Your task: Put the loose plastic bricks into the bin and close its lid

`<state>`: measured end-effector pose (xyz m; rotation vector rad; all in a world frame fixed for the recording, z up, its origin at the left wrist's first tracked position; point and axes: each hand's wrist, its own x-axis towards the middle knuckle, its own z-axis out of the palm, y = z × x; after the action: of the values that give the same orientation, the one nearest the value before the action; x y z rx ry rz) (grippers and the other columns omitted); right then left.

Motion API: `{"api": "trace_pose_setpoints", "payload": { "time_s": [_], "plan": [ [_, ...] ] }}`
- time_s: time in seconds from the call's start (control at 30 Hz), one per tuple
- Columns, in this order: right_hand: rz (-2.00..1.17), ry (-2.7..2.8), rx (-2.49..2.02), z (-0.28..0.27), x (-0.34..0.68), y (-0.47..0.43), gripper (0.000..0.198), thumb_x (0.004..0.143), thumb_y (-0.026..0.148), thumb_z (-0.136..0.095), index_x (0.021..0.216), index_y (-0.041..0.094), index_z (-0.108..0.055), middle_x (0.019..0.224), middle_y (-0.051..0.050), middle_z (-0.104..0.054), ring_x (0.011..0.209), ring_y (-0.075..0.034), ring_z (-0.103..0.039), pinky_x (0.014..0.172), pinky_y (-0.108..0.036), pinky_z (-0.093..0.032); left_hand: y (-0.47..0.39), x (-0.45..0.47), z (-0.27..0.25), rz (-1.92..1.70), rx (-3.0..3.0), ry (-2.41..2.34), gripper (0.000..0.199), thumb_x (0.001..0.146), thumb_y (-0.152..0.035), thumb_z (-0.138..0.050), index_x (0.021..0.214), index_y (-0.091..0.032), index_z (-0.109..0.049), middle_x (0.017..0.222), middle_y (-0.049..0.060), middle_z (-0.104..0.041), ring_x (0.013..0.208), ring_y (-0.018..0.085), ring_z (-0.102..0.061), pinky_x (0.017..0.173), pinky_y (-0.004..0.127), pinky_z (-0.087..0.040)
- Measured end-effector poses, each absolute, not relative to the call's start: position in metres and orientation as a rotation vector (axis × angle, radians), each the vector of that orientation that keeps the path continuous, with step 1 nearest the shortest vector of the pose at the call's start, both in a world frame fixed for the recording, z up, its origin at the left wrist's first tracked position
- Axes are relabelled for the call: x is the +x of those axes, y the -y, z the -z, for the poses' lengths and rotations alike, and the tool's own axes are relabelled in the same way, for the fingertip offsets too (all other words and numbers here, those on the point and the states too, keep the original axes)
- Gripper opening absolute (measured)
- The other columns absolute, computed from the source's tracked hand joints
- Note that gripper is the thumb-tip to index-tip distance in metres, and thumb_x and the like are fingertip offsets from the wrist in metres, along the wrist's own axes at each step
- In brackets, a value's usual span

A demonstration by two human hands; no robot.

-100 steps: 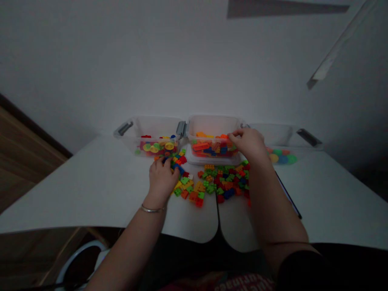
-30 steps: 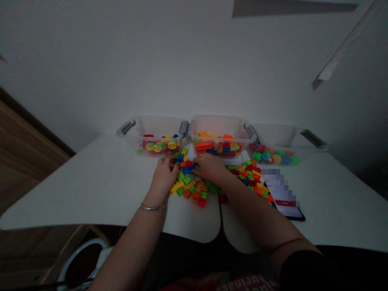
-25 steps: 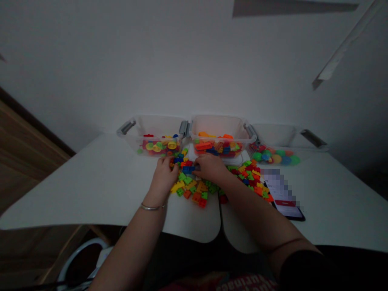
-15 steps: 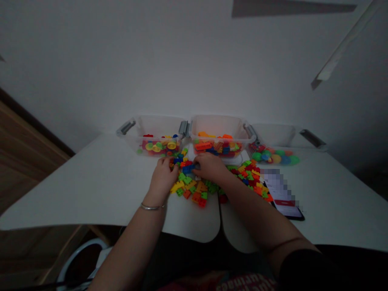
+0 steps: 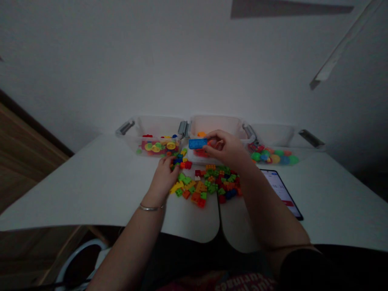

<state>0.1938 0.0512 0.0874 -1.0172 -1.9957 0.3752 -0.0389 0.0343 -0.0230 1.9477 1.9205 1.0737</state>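
My right hand (image 5: 226, 148) is raised at the front of the middle clear box (image 5: 216, 121). Its thumb and fingers pinch a long blue toy brick (image 5: 197, 144) by one end. My left hand (image 5: 164, 173) rests at the left side of the loose brick pile (image 5: 200, 186), thumb and fingers apart beside several blue, red and yellow bricks (image 5: 182, 161). Its fingertips are partly hidden among them, but I see nothing held. The pile mixes green, orange, yellow, red and blue bricks on the white table (image 5: 121, 182). My right forearm covers the pile's right part.
The left clear box (image 5: 162, 121) holds small coloured pieces. In the right box (image 5: 274, 131) lie coloured balls and other pieces. A phone (image 5: 283, 194) lies right of my right forearm. A seam (image 5: 219, 218) splits the table's front edge, and a wall rises behind the boxes.
My right hand has lifted the blue brick from the pile, up and to the right, to the middle box. My left hand has stayed in place.
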Motion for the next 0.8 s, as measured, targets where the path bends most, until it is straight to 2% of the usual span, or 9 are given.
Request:
{"api": "trace_pose_setpoints", "payload": {
  "time_s": [0.23,0.4,0.57,0.7,0.8],
  "plan": [
    [-0.05,1.653,-1.161,-0.099,0.231,-0.062,0.026,0.08,0.034,-0.062,0.102,0.02,-0.068,0.091,-0.004,-0.072,0.077,-0.018,-0.063,0.075,-0.035,-0.051,-0.034,-0.038,0.021,-1.05,1.941,-2.004,0.04,0.086,-0.029,-0.053,0.12,-0.012,-0.067,0.122,0.017,-0.064,0.119,0.031,-0.061,0.11,0.047,-0.046],
    [-0.067,1.599,-1.326,-0.096,0.248,-0.074,0.027,0.077,0.037,-0.064,0.097,0.02,-0.069,0.089,-0.006,-0.073,0.074,-0.02,-0.063,0.074,-0.036,-0.051,-0.033,-0.041,0.022,-1.002,1.979,-2.079,0.042,0.088,-0.03,-0.05,0.123,-0.012,-0.066,0.125,0.018,-0.065,0.118,0.032,-0.063,0.107,0.048,-0.049],
    [-0.049,1.59,-1.508,-0.092,0.254,-0.079,0.029,0.079,0.038,-0.064,0.099,0.018,-0.071,0.092,-0.008,-0.075,0.077,-0.022,-0.065,0.076,-0.037,-0.049,-0.039,-0.045,0.03,-0.985,2.136,-1.925,0.043,0.09,-0.031,-0.05,0.125,-0.012,-0.066,0.13,0.016,-0.066,0.125,0.03,-0.059,0.111,0.046,-0.045],
    [0.062,1.612,-1.693,-0.087,0.254,-0.081,0.03,0.084,0.039,-0.061,0.104,0.018,-0.071,0.097,-0.009,-0.076,0.086,-0.025,-0.067,0.084,-0.04,-0.048,-0.039,-0.041,0.031,-0.84,2.27,-1.849,0.047,0.094,-0.035,-0.047,0.134,-0.014,-0.062,0.142,0.016,-0.06,0.131,0.03,-0.055,0.114,0.05,-0.041],
    [0.108,1.635,-1.806,-0.086,0.253,-0.082,0.033,0.087,0.041,-0.058,0.108,0.02,-0.072,0.097,-0.009,-0.076,0.094,-0.028,-0.067,0.088,-0.043,-0.046,-0.035,-0.036,0.028,-0.666,2.365,-1.84,0.046,0.097,-0.036,-0.045,0.136,-0.02,-0.062,0.147,0.013,-0.056,0.136,0.033,-0.05,0.114,0.056,-0.037]
  ]
}}
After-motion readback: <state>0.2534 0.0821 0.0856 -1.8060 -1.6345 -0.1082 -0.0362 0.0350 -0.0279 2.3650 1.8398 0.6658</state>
